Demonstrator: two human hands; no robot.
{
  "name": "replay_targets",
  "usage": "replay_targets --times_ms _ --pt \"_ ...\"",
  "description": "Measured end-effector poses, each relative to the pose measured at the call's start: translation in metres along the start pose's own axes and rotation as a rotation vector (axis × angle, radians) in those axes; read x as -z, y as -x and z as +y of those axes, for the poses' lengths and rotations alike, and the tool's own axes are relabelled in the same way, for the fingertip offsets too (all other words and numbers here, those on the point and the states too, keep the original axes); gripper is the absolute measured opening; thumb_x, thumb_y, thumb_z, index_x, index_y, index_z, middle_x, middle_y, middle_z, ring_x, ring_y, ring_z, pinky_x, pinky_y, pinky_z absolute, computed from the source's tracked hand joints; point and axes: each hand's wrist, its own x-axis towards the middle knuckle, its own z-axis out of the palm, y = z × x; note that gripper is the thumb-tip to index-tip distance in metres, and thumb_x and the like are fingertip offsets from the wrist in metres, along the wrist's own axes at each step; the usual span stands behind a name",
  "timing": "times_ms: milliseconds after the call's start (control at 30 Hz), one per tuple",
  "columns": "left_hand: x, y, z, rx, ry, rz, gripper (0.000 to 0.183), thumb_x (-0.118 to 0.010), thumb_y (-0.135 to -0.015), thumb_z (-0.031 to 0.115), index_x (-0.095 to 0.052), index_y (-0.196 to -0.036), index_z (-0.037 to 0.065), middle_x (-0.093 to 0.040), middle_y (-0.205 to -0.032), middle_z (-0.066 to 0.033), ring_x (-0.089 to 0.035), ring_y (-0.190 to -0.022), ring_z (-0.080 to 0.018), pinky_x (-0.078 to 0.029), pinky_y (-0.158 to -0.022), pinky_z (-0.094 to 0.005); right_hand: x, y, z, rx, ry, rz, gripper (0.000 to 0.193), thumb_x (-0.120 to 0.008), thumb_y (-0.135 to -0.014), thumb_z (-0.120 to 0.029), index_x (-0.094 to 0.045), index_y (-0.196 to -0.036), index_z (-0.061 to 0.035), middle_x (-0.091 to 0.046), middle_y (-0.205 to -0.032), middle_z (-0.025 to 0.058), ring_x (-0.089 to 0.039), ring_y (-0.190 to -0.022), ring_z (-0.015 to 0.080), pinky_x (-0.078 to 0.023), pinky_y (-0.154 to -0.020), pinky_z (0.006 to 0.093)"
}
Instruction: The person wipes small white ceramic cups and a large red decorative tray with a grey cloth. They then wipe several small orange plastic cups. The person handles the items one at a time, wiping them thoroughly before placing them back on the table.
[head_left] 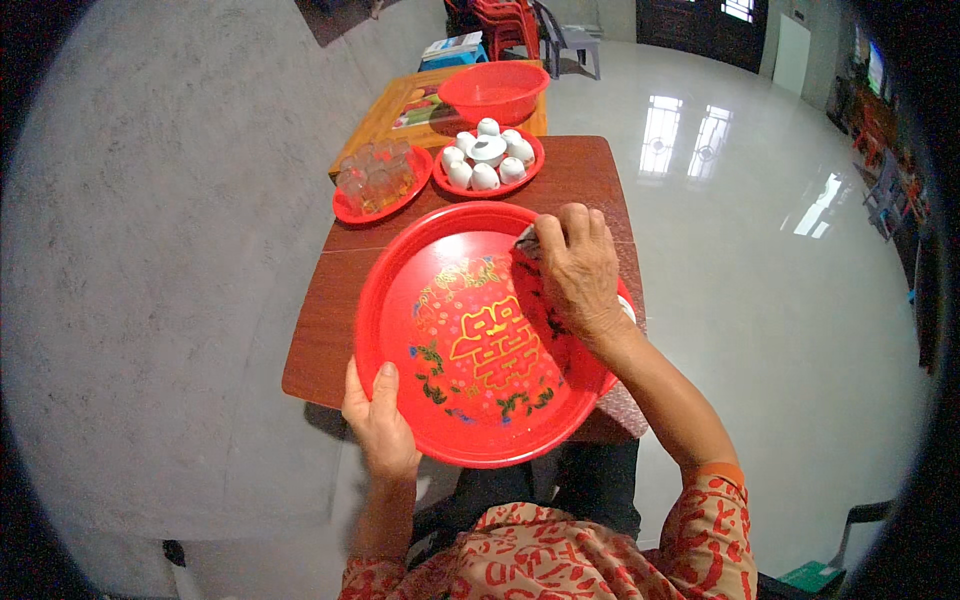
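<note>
A round red plastic tray (487,420) with a raised rim and a yellow, green and blue design is held tilted over the near part of the brown table. My left hand (382,420) grips its lower left rim, thumb on the inner side. At the upper right of the tray, my right hand (578,265) is closed on a dark, crumpled cloth (527,241) pressed against the inside near the rim. Most of the cloth is hidden under my fingers.
On the brown table (325,320), a red plate (345,214) carries several clear glasses; another red plate (540,165) holds several upturned white cups and a white teapot or lidded piece (487,150). Behind them, a red basin (495,92) sits on a wooden table (375,110). Red stacked chairs (507,28) stand farther back.
</note>
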Motion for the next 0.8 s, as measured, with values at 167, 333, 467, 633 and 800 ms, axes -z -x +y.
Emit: replay_targets --times_ms 167,333,467,633,800 --pt "-0.003 0.002 0.003 0.015 0.024 -0.002 0.031 -0.049 -0.092 0.008 -0.047 -0.120 -0.004 -0.058 -0.114 -0.0119 -0.057 -0.099 -0.0169 -0.046 -0.087 -0.0314 0.013 0.028 0.005 0.040 0.075 -0.073 0.012 -0.056 -0.074 -0.016 -0.050 -0.080 -0.0073 -0.045 -0.081 0.0087 -0.047 -0.077 0.0237 -0.041 -0.061 0.0338" --pt "-0.001 0.001 0.003 -0.022 0.004 0.046 0.030 -0.050 -0.093 0.010 -0.049 -0.119 -0.004 -0.058 -0.113 -0.0113 -0.057 -0.098 -0.0168 -0.046 -0.086 -0.0319 0.048 0.059 -0.004 0.087 -0.024 -0.321 0.011 -0.056 -0.070 -0.012 -0.050 -0.078 -0.0071 -0.044 -0.082 0.0105 -0.047 -0.079 0.0249 -0.041 -0.062 0.0339" --pt "0.005 -0.004 -0.001 0.016 0.007 0.022 0.030 -0.050 -0.093 0.010 -0.049 -0.119 -0.004 -0.057 -0.114 -0.0114 -0.056 -0.099 -0.0166 -0.046 -0.087 -0.0319 0.069 0.069 0.000 0.165 -0.170 -0.550 0.017 -0.058 -0.067 -0.007 -0.052 -0.082 -0.0032 -0.046 -0.087 0.0129 -0.048 -0.082 0.0271 -0.042 -0.066 0.0347" --pt "0.003 -0.004 -0.004 0.009 -0.037 0.016 0.031 -0.050 -0.092 0.009 -0.048 -0.120 -0.005 -0.057 -0.115 -0.0120 -0.056 -0.100 -0.0169 -0.045 -0.088 -0.0319 0.060 0.052 0.017 0.172 -0.166 -0.452 0.024 -0.058 -0.071 -0.014 -0.056 -0.092 -0.0019 -0.049 -0.094 0.0112 -0.049 -0.088 0.0266 -0.046 -0.075 0.0364" --pt "-0.007 0.002 0.014 -0.114 -0.057 0.020 0.034 -0.049 -0.093 0.010 -0.046 -0.123 -0.005 -0.057 -0.116 -0.0131 -0.056 -0.102 -0.0176 -0.045 -0.089 -0.0326 0.047 0.043 0.019 0.222 -0.179 -0.196 0.030 -0.056 -0.072 -0.014 -0.059 -0.100 -0.0024 -0.051 -0.102 0.0093 -0.049 -0.093 0.0262 -0.046 -0.079 0.0363"
